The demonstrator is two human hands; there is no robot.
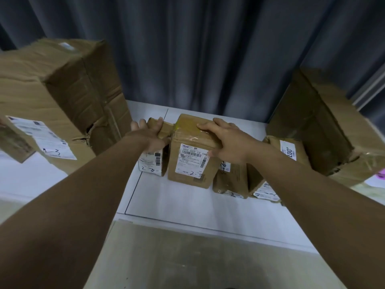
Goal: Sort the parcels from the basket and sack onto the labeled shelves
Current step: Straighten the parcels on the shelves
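Several brown cardboard parcels stand in a row on a white shelf surface [166,197]. My left hand [150,134] grips the top of a small parcel [153,161] with a white label marked "2-3". My right hand [227,140] grips the top right edge of a taller taped parcel [192,163], also marked "2-3", which stands right beside the small one. To its right, partly behind my right arm, are a low parcel [231,180] and another leaning one [264,190].
A large dented box [60,97] marked "2-3" sits at the left, with a smaller box [14,142] at its left edge. Another big box [325,126] stands at the right, a labeled parcel [289,149] in front of it. A grey curtain [198,49] hangs behind.
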